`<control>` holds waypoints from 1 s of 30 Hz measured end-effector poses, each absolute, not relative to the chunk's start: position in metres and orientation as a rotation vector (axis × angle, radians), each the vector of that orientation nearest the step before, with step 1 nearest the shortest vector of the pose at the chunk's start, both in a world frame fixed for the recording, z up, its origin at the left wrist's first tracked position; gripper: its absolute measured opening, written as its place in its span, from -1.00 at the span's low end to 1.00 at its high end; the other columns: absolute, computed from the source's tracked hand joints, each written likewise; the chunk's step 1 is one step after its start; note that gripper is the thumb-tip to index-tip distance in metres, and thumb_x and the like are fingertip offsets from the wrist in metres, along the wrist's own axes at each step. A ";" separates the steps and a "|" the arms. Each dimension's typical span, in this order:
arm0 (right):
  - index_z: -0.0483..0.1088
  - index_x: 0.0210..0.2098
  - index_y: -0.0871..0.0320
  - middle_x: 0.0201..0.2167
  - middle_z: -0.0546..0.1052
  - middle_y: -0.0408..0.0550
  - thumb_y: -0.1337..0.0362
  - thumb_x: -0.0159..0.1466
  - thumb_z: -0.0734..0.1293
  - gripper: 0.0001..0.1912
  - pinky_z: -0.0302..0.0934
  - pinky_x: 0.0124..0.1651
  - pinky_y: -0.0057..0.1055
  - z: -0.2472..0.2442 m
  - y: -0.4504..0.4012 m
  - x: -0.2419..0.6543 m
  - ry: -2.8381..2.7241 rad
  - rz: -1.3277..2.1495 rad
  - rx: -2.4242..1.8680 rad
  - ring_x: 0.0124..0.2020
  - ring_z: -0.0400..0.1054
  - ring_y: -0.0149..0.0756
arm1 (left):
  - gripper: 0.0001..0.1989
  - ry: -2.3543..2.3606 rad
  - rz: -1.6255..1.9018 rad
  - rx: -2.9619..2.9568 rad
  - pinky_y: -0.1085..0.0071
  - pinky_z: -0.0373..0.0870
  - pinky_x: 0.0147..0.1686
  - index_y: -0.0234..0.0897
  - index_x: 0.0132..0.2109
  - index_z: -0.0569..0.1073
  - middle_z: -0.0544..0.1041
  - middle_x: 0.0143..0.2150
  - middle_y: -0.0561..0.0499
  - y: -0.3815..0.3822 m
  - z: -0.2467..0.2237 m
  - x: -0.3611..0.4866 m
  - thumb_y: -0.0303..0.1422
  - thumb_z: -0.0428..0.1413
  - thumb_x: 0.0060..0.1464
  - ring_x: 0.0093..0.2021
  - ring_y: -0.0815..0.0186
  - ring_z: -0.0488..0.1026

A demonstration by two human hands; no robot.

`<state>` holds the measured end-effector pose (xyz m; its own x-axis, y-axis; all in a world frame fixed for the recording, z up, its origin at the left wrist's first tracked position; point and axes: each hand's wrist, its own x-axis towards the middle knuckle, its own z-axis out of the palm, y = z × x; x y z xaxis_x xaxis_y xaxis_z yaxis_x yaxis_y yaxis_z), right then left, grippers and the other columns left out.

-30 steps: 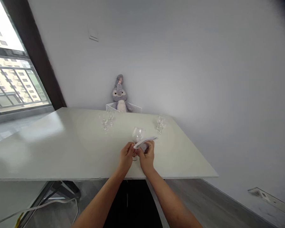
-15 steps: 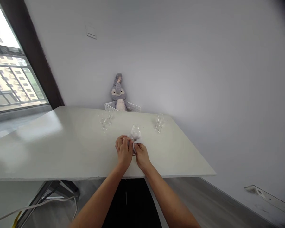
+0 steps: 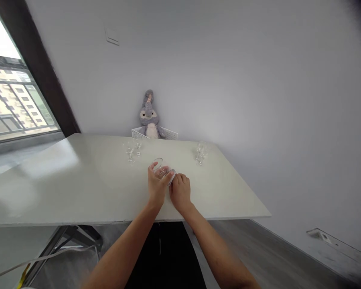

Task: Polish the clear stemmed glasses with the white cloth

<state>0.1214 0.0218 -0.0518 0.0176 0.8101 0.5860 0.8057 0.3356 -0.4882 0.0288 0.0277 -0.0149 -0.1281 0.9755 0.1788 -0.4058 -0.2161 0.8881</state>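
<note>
Glass in hand: a clear stemmed glass [image 3: 160,167] tilted over above the near middle of the desk [image 3: 78,184].
Left hand [image 3: 156,185]: fingers curled round the glass bowl, gripping it.
Right hand [image 3: 179,192]: closed on a small white cloth [image 3: 171,177] pressed against the glass.
Progress: judging by the cloth on it, this glass is mid-wipe; whether the others are wiped cannot be told.
Count: five glasses in all, it seems: a left pair [image 3: 133,149], a right pair [image 3: 201,152], one held.
Beyond: one plush rabbit [image 3: 149,115] in one white basket [image 3: 168,134] at the wall.
</note>
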 end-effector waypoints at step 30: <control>0.36 -0.45 0.12 -0.50 0.48 -0.13 0.31 -0.08 0.29 -0.85 0.26 -0.21 -0.38 -0.052 0.022 0.074 -0.337 1.094 -0.717 -0.40 0.36 -0.34 | -0.49 0.719 1.792 1.600 0.12 0.31 -0.05 -0.20 -0.03 0.20 0.40 -0.05 -0.16 -0.003 -0.036 -0.001 -0.37 0.19 -0.16 0.00 0.12 0.35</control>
